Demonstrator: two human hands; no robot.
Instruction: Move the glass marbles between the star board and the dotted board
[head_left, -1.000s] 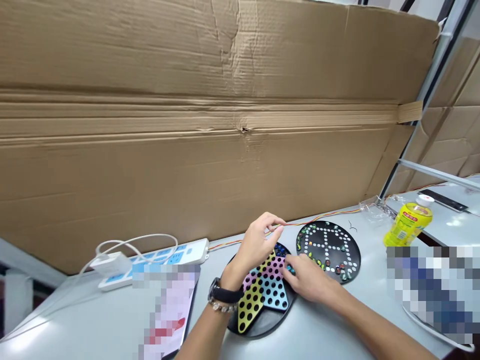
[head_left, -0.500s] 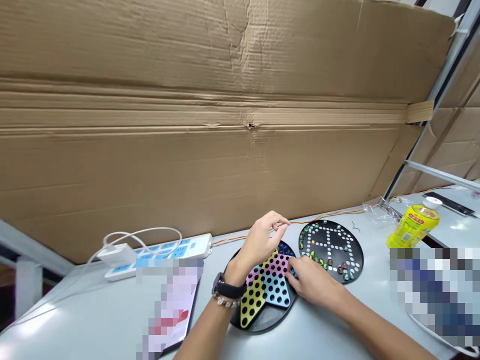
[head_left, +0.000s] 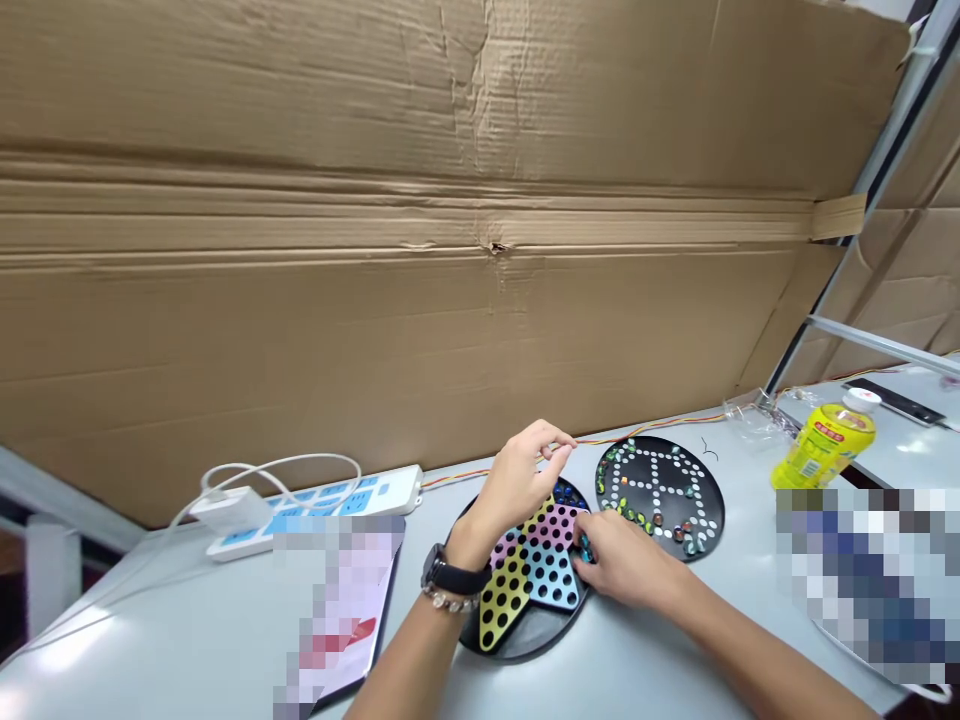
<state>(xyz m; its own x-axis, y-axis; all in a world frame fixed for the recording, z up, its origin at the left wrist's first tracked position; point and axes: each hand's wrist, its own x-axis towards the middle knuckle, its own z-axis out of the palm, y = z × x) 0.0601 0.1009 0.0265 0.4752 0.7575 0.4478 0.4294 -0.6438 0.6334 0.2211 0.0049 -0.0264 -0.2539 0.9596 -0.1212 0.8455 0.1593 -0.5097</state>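
Observation:
A round black Chinese checkers board (head_left: 525,647) with a coloured star of holes lies on the table. My left hand (head_left: 521,482) is raised over its far left part, hiding some of it. The thumb and fingers are slightly apart, with nothing visible between them. At the board's right edge, my right hand (head_left: 626,555) reaches into a side pocket. Its thumb and index finger are apart around teal marbles (head_left: 585,547) lying there. Dark blue marbles (head_left: 570,495) fill the far pocket. My left wrist wears a black watch (head_left: 457,576) and a beaded bracelet.
Behind right lies a second round black board (head_left: 671,470) with white dots and several loose marbles. A yellow drink bottle (head_left: 825,440) stands farther right. On the left are a power strip (head_left: 397,492) with white cables and a tablet (head_left: 360,610). A cardboard wall (head_left: 420,340) rises behind.
The thumb and index finger of my right hand have parted, showing more of the teal marbles. My left hand stays nearly still above the board. The view has shifted slightly.

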